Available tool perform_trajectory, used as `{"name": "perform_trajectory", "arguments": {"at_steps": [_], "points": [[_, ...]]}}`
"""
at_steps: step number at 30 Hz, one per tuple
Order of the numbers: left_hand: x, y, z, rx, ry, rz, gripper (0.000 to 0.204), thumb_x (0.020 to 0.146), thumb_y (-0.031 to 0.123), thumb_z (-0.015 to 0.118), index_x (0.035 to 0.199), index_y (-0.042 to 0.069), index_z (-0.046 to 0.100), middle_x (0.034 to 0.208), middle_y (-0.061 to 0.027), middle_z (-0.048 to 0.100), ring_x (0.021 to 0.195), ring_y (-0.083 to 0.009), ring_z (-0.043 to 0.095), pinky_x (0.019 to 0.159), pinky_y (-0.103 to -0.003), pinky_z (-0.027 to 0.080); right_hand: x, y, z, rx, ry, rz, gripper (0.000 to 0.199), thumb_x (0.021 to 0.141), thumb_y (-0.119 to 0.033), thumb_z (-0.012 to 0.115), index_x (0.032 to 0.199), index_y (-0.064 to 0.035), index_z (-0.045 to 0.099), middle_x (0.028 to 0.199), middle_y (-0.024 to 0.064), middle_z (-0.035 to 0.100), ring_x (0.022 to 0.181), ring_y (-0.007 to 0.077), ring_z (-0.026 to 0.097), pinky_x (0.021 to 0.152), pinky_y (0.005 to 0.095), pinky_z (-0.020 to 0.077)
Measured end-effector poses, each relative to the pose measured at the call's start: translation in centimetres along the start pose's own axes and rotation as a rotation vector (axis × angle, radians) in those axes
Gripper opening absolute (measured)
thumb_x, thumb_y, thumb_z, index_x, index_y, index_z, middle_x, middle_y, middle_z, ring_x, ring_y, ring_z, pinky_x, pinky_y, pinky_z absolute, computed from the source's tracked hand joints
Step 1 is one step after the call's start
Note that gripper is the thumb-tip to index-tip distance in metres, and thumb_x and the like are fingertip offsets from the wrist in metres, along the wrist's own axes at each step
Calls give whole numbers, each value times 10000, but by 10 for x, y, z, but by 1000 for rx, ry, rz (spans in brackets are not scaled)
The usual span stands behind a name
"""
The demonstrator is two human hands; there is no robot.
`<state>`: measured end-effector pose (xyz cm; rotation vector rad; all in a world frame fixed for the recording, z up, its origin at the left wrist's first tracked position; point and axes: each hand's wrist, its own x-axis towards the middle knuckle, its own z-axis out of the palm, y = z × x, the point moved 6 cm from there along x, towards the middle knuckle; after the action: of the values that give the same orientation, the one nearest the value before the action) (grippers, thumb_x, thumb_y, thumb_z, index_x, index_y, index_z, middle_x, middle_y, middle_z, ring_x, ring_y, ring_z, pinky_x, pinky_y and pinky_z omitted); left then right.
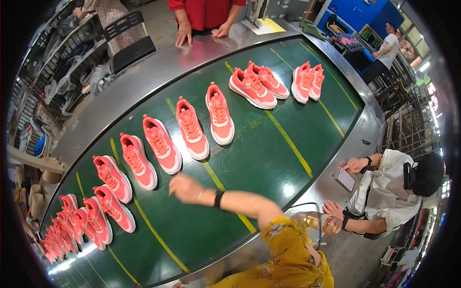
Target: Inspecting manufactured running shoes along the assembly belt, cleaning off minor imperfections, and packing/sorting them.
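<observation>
My right hand (186,189), smeared by motion, is over the green conveyor belt (230,192), just below the toe of a coral-pink sneaker (163,145). Its fingers are too blurred to read, and nothing can be made out in them. A black band (218,198) circles that wrist. Of my left hand (178,285) only a sliver shows at the lower edge; its fingers are hidden. Similar sneakers stand singly nearby, such as one sneaker (192,130) and another sneaker (137,161). Farther right are two pairs: one pair (259,86) and a second pair (308,82).
More sneakers (77,218) crowd the belt's left end. A metal rim (110,101) borders it. Across stands a person in red (206,14), hands on the rim. At right a seated person (389,187) touches a phone (345,179), near a clear bottle (331,224).
</observation>
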<state>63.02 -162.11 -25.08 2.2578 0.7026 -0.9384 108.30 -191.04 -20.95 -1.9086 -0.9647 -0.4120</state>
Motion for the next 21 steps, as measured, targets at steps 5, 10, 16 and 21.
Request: {"name": "perform_trajectory", "arguments": {"at_steps": [5, 10, 16, 21], "points": [[-25, -13, 21, -64, 69, 113, 289, 953, 205, 588, 1190, 55, 659, 914, -121, 681, 835, -221, 644, 788, -342, 515, -30, -230, 105, 691, -347, -90, 172, 746, 33, 552, 821, -105, 623, 956, 46, 580, 940, 264, 574, 745, 387, 528], [-131, -17, 41, -236, 130, 77, 275, 908, 226, 598, 1141, 98, 671, 992, -181, 693, 915, -363, 655, 808, -413, 526, -134, -376, 168, 751, -843, -84, 142, 819, -22, 535, 917, -82, 619, 952, 87, 591, 963, 300, 567, 829, 418, 497], [-221, -113, 61, -384, 370, 202, 344, 917, 231, 584, 1218, 66, 616, 1059, -186, 680, 979, -380, 620, 845, -459, 493, -314, -479, 224, 595, -1573, -85, 273, 922, -199, 523, 1115, -73, 668, 1059, 159, 696, 990, 374, 643, 884, 437, 500], [-333, -276, 134, -617, 453, -19, 317, 928, 227, 583, 1191, 61, 639, 1143, -206, 665, 1079, -367, 618, 913, -431, 494, -369, -600, 300, 267, -1867, -191, 335, 951, -295, 528, 1173, -89, 671, 1136, 157, 693, 1047, 334, 652, 924, 412, 499]]}}
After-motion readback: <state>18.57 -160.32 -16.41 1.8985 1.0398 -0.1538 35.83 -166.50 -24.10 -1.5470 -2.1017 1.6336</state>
